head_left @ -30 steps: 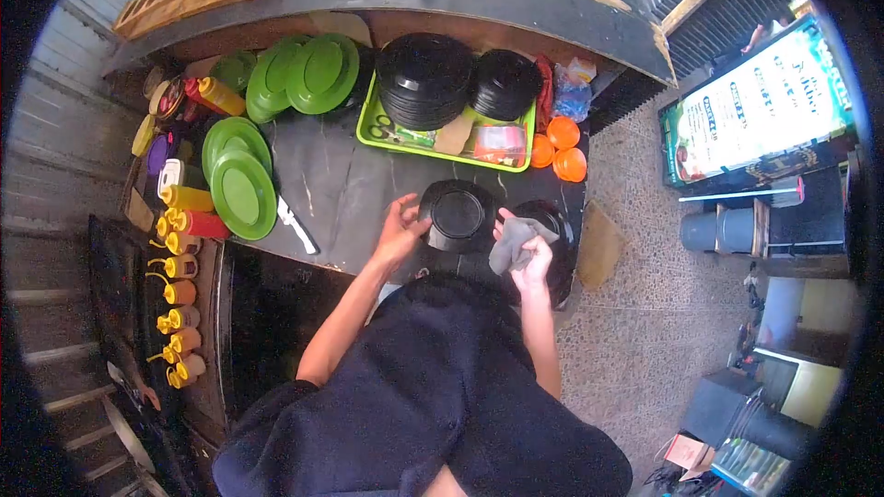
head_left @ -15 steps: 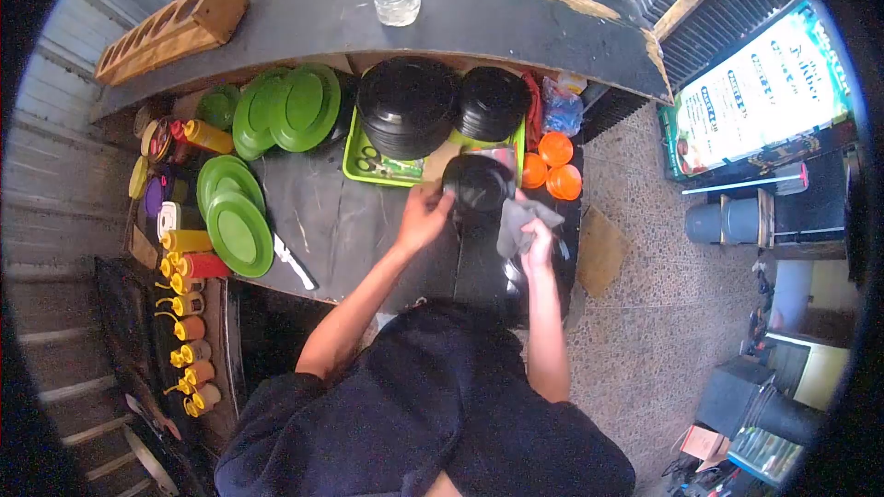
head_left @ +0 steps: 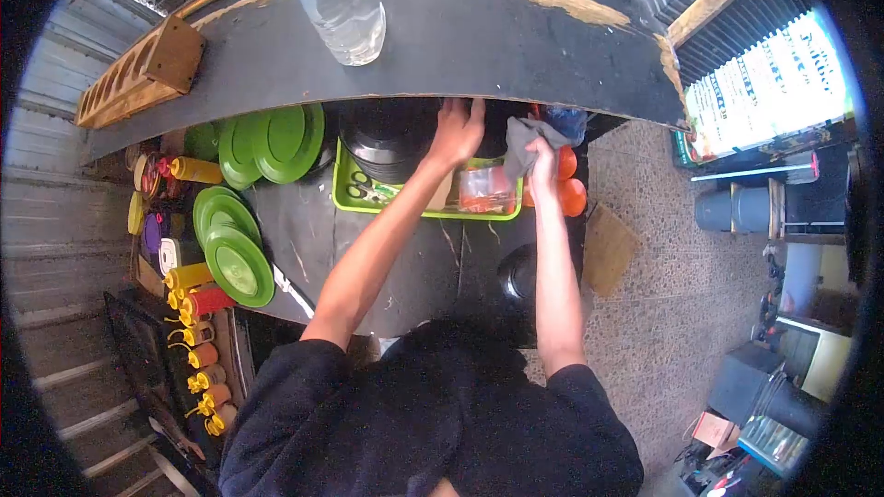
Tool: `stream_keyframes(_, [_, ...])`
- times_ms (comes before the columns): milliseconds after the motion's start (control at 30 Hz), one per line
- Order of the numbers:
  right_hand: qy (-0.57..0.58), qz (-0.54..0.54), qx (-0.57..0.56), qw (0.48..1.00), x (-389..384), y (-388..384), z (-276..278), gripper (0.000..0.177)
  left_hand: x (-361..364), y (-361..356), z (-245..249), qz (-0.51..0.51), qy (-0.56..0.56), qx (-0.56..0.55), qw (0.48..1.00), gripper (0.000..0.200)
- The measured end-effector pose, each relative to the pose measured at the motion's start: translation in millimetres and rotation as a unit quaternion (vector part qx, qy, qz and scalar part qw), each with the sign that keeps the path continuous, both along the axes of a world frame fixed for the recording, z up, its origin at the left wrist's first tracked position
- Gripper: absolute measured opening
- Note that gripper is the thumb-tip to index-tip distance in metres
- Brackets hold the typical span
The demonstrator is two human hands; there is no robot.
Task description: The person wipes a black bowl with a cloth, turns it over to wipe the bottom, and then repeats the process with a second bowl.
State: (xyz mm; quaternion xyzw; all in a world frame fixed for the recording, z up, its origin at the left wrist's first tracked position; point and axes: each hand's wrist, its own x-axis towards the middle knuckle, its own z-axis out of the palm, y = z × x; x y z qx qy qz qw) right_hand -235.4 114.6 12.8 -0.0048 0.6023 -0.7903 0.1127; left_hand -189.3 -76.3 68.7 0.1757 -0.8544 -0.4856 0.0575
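My left hand (head_left: 457, 134) reaches to the shelf's front edge with its visible fingers apart, beside the large stack of black dishes (head_left: 379, 152); the fingertips are partly hidden, and nothing shows in its grip. My right hand (head_left: 542, 166) is closed on a grey cloth (head_left: 523, 145) by the tray's right end. Scissors and clear packets (head_left: 486, 189) lie in the green tray (head_left: 433, 213). A black dish (head_left: 518, 271) sits on the table near my right forearm.
A shelf (head_left: 442, 46) with a clear bottle (head_left: 350, 28) overhangs the table's back. Green plates (head_left: 238, 265), a knife (head_left: 293, 293) and sauce bottles (head_left: 191, 276) stand or lie at left. Orange cups (head_left: 571, 197) are at right.
Both hands have moved up and away from my body, the cloth still in my right hand. The black dish held before is out of my front view. The shelf now hides more.
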Motion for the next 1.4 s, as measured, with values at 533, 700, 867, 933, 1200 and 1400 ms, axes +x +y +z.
stream_keyframes(533, [0.000, 0.037, 0.072, 0.997, -23.4, -6.6, -17.2, 0.062, -24.9, -16.0, 2.2, 0.002, -0.074, 0.069, 0.995, 0.066])
stream_keyframes(700, [0.014, 0.023, 0.046, 0.999, -16.0, -10.7, -8.5, 0.064, -35.8, -28.6, -25.0, -0.047, -0.088, 0.078, 0.992, 0.077])
stream_keyframes(867, [0.010, 0.016, 0.075, 0.997, -16.6, -7.1, -8.2, 0.064, -23.3, -14.6, 11.3, -0.048, -0.151, 0.060, 0.986, 0.080])
stream_keyframes(933, [-0.033, 0.019, 0.092, 0.995, -15.9, -4.7, -5.4, 0.064, -22.8, -14.3, 11.2, -0.049, -0.144, 0.049, 0.987, 0.080])
stream_keyframes(1200, [-0.041, 0.020, -0.024, 0.999, 42.4, 47.2, 9.3, 0.057, 66.1, 7.2, 16.1, 0.032, 0.115, 0.237, 0.964, 0.055])
stream_keyframes(1400, [-0.124, 0.035, -0.016, 0.991, 138.0, 161.4, 14.8, 0.064, 193.3, 53.0, -70.4, -0.036, -0.020, 0.297, 0.954, 0.043])
